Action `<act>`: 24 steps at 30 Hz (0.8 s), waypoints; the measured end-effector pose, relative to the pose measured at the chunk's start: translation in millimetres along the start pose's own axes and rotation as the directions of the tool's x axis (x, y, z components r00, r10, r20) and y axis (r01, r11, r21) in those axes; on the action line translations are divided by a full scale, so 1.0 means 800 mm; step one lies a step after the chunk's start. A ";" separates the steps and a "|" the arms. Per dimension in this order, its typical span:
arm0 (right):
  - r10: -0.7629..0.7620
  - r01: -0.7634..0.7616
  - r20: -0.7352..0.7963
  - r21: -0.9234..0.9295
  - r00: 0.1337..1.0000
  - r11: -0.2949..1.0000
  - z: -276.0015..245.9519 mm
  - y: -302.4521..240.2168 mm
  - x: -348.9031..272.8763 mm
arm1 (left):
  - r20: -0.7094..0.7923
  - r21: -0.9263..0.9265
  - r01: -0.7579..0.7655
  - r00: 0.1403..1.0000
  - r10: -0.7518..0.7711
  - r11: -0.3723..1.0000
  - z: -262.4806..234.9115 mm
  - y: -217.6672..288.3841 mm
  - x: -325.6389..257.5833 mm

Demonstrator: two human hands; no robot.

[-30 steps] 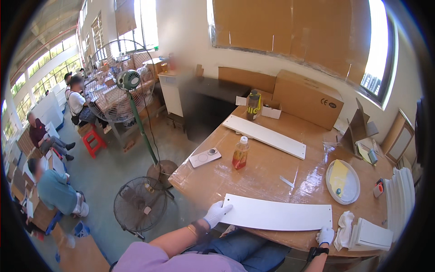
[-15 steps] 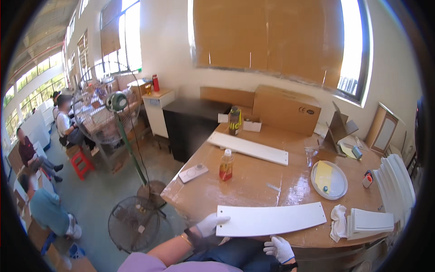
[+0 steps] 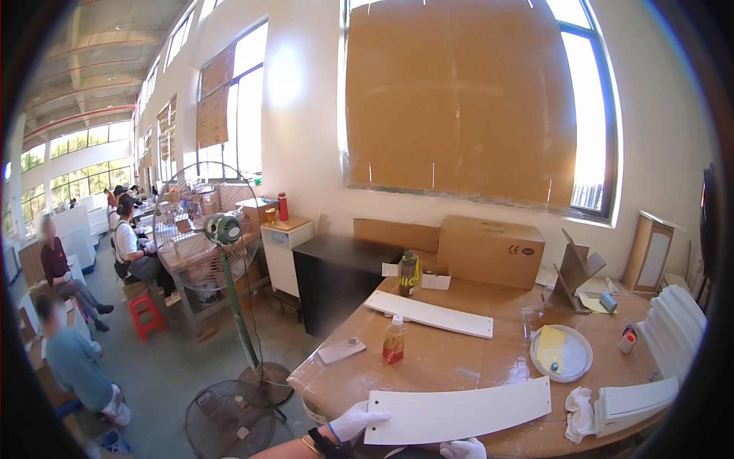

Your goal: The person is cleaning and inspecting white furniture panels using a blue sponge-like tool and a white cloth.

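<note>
My left hand (image 3: 355, 421), in a white glove, grips the left end of a white curved panel (image 3: 462, 413). Its thumb lies on top near the small holes; the fingers underneath are hidden. The panel lies face up along the table's near edge. My right hand (image 3: 463, 449), also gloved, is just below the panel's lower edge, cut off by the bottom of the picture. Its visible fingers look loosely apart, and whether they touch the panel I cannot tell. A second white panel (image 3: 432, 314) lies farther back on the table.
On the brown table (image 3: 459, 359) stand a drink bottle (image 3: 394, 340), a round white tray (image 3: 585, 358) and a cardboard box (image 3: 489, 252). A white cloth (image 3: 580, 413) lies beside stacked white panels (image 3: 638, 405) at right. A standing fan (image 3: 226, 229) is to the left; people sit beyond.
The view has tilted up, so table and hands appear lower. My left hand still holds the panel's end. My right hand has moved partly out of the picture at the bottom.
</note>
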State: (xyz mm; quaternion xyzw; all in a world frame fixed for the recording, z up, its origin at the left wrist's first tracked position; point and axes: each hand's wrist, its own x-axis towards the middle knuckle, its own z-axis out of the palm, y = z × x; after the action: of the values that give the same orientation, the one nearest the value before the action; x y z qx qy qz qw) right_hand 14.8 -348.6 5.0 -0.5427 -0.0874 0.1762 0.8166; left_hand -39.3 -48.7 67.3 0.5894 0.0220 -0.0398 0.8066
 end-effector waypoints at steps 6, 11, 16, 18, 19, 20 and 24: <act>0.111 -0.190 0.229 0.362 0.967 0.912 -0.013 0.035 0.024 | -0.002 0.097 0.000 1.000 0.000 0.995 -0.008 0.013 -0.016; 0.429 -0.428 0.023 -0.049 0.903 0.903 0.002 -0.007 0.009 | 0.026 0.206 -0.044 0.999 0.039 0.978 -0.018 0.005 -0.019; 0.431 -0.431 -0.027 -0.137 0.902 0.892 -0.024 -0.046 -0.021 | 0.122 0.353 -0.074 0.992 0.033 0.933 -0.032 0.000 -0.017; 0.342 -0.340 0.018 0.163 0.940 0.926 -0.054 -0.042 -0.020 | 0.199 0.387 -0.078 0.980 -0.001 0.919 -0.041 -0.009 -0.011; 0.323 -0.319 0.009 0.174 0.946 0.932 -0.071 -0.029 -0.021 | 0.249 0.293 -0.092 0.968 0.017 0.952 -0.045 -0.018 -0.009; 0.290 -0.262 -0.091 0.236 0.953 0.936 -0.067 -0.038 -0.028 | 0.290 0.202 -0.106 0.956 0.044 0.974 -0.047 -0.022 -0.006; 0.256 -0.159 -0.173 0.437 0.951 0.885 -0.059 -0.059 -0.040 | 0.274 0.395 -0.210 0.956 0.103 0.894 -0.019 0.007 -0.038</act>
State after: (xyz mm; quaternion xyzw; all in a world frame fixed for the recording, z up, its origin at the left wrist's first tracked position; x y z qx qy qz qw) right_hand 9.7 -417.6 31.4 -0.3782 0.1046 0.2149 0.8943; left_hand -68.8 -31.7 70.3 0.7393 -0.1350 -0.0508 0.6578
